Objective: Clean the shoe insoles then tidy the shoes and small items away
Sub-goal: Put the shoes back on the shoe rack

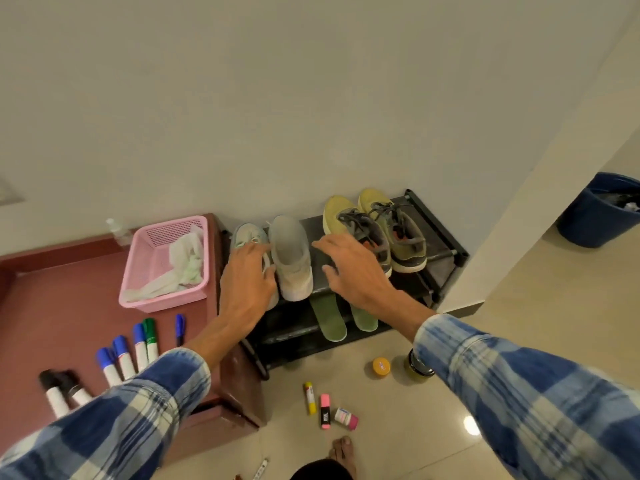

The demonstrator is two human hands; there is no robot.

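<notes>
A black shoe rack [446, 237] stands against the wall. On its top shelf are two pale white shoes [291, 258] at the left and two yellow-green shoes [398, 230] at the right. My left hand [246, 282] rests on the leftmost white shoe with fingers spread. My right hand [353, 268] hovers, fingers spread, above the bare middle of the shelf, just left of the yellow shoes, holding nothing. Two green insoles [329, 320] lie on the lower shelf, partly under my right wrist.
A pink basket [162, 268] holding white cloths sits on a reddish cabinet [41, 306] beside several markers [124, 355]. On the floor lie a glue stick [310, 398], a pink highlighter [325, 410], a small pink-capped bottle [346, 418], an orange tin [381, 367] and a dark jar [419, 367]. A blue bin [599, 209] stands far right.
</notes>
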